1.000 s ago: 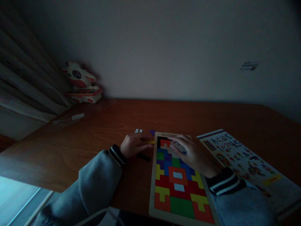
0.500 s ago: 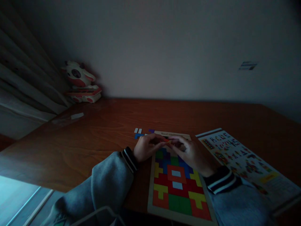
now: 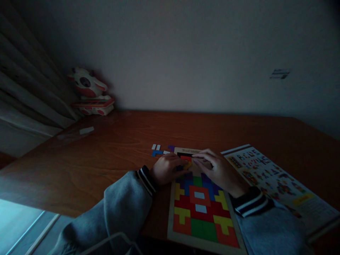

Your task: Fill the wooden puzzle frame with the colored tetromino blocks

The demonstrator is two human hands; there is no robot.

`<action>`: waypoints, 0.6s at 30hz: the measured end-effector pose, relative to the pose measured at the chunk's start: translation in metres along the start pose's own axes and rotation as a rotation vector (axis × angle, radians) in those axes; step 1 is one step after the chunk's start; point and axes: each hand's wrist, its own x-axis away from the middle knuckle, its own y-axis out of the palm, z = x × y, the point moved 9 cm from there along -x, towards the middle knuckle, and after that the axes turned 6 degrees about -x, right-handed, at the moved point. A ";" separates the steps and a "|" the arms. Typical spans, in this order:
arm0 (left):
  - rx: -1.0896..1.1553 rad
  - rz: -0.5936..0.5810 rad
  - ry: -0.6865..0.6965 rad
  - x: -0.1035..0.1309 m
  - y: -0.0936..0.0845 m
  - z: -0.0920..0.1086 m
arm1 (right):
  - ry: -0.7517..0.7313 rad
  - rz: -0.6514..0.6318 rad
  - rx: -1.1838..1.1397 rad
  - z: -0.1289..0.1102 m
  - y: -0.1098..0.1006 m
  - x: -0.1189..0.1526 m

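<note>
My left hand (image 3: pixel 167 168) is closed on a yellow-orange puzzle piece (image 3: pixel 188 165), pinched between thumb and fingers over the upper part of the wooden puzzle board (image 3: pixel 170 223). Beside it, my right hand (image 3: pixel 216 171) hovers at the board's upper right, thumb and fingers apart, with nothing visible between them. A red piece (image 3: pixel 186 158) lies just past the yellow one, near a dark bare strip of the tray. Lower down, coloured blocks fit together, among them a green block (image 3: pixel 204 230) and an orange ring (image 3: pixel 192 197). My hands hide part of the upper board.
Left of the board's top lie white pieces (image 3: pixel 154 146), a blue piece (image 3: pixel 156 153) and a purple piece (image 3: pixel 171 147). A printed pattern sheet (image 3: pixel 265 173) rests to the right. A cow-shaped toy (image 3: pixel 90 90) stands at the back left, near a curtain (image 3: pixel 32 78).
My hands, together around a small orange piece before, have drawn apart. The left has come down slightly with the yellow-orange piece, and the red piece at the board's top is now visible.
</note>
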 end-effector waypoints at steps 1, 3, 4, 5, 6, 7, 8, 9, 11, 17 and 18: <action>-0.017 -0.009 0.004 0.001 0.003 -0.001 | 0.017 0.020 -0.011 0.004 -0.002 0.001; -0.042 -0.018 -0.007 0.002 0.006 -0.003 | 0.048 0.058 -0.033 0.012 -0.006 0.002; -0.050 -0.021 -0.011 0.002 0.007 -0.004 | 0.058 0.070 -0.039 0.016 -0.006 0.003; -0.052 -0.025 -0.011 0.002 0.007 -0.004 | 0.064 0.076 -0.039 0.018 -0.007 0.004; -0.047 -0.029 -0.007 0.002 0.006 -0.003 | 0.068 0.076 -0.036 0.019 -0.007 0.004; -0.036 -0.033 -0.001 0.002 0.006 -0.003 | 0.068 0.073 -0.034 0.019 -0.007 0.004; -0.023 -0.039 0.008 0.002 0.005 -0.001 | 0.067 0.066 -0.033 0.018 -0.007 0.004; -0.014 -0.043 0.015 0.003 0.004 0.000 | 0.061 0.058 -0.032 0.016 -0.006 0.004; -0.020 -0.050 0.017 0.003 0.001 0.000 | 0.047 0.034 -0.019 0.011 -0.005 0.003; -0.059 -0.124 0.080 0.003 0.001 0.008 | -0.016 -0.026 0.065 -0.001 0.000 0.002; -0.058 -0.137 0.105 0.003 0.001 0.012 | -0.028 -0.036 0.075 -0.001 0.001 0.002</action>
